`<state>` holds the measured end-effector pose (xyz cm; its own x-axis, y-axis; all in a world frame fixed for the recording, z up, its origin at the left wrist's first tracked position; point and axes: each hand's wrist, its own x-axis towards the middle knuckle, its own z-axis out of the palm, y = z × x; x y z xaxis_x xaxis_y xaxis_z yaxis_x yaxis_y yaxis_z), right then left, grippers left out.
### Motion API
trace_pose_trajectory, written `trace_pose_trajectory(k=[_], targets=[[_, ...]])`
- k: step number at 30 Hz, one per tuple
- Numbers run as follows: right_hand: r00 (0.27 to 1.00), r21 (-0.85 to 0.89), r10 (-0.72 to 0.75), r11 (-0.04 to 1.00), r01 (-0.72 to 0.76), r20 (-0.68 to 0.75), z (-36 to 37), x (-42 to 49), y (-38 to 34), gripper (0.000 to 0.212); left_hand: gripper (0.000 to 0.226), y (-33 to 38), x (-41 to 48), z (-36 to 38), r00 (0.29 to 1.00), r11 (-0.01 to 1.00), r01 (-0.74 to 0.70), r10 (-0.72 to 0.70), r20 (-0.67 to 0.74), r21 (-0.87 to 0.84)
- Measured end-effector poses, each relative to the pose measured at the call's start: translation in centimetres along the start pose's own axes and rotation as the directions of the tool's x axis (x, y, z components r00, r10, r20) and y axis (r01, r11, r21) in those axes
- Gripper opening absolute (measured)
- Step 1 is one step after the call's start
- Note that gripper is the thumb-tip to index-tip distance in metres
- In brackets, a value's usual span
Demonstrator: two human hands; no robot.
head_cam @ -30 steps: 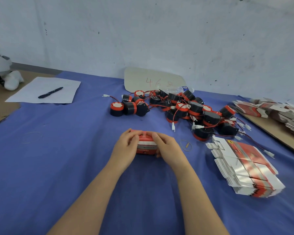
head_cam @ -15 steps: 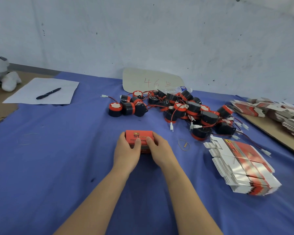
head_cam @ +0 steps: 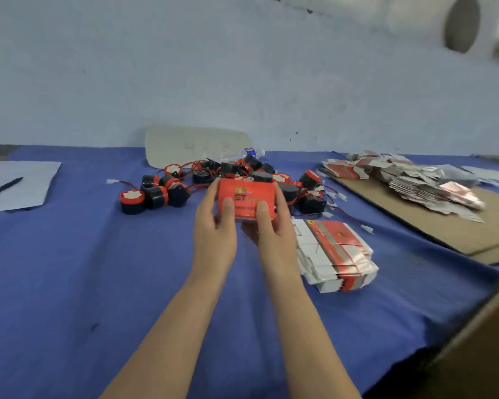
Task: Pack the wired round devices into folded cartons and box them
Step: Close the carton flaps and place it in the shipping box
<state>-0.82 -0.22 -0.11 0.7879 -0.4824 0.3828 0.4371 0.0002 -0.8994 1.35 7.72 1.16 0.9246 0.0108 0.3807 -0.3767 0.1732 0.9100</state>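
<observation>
Red carton (head_cam: pixel 246 198) sits clamped between your left hand (head_cam: pixel 213 226) and right hand (head_cam: pixel 274 228), raised above the surface (head_cam: pixel 69 269), long axis crosswise; the cardboard box edge (head_cam: pixel 478 326) lies toward your right

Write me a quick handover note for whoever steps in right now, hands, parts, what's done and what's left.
Left hand and right hand: both grip one closed red printed carton, lifted above the blue cloth-covered table.
Black-and-red round wired devices: loose pile behind the carton.
Stack of flat red-and-white carton blanks: right of the hands; more lie on the brown cardboard sheet.
Done: this carton looks folded shut.
Left: box it, likely in the brown box at lower right; pack the rest.
</observation>
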Motion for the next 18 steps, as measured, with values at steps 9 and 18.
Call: trace_pose_trajectory(k=[9, 18], targets=[[0.594, -0.542, -0.321, 0.806, -0.238, -0.738, -26.1, -6.8, -18.1, 0.045, 0.038, 9.8, -14.9, 25.9, 0.636, 0.988, 0.104, 0.024, 0.771, -0.117], [0.447, -0.749, -0.617, 0.625, -0.221, -0.647, -31.3, -15.3, -22.1, 0.038, 0.022, 13.3, -26.1, 31.3, 0.316, 0.931, 0.360, -0.061, 0.947, -0.060]])
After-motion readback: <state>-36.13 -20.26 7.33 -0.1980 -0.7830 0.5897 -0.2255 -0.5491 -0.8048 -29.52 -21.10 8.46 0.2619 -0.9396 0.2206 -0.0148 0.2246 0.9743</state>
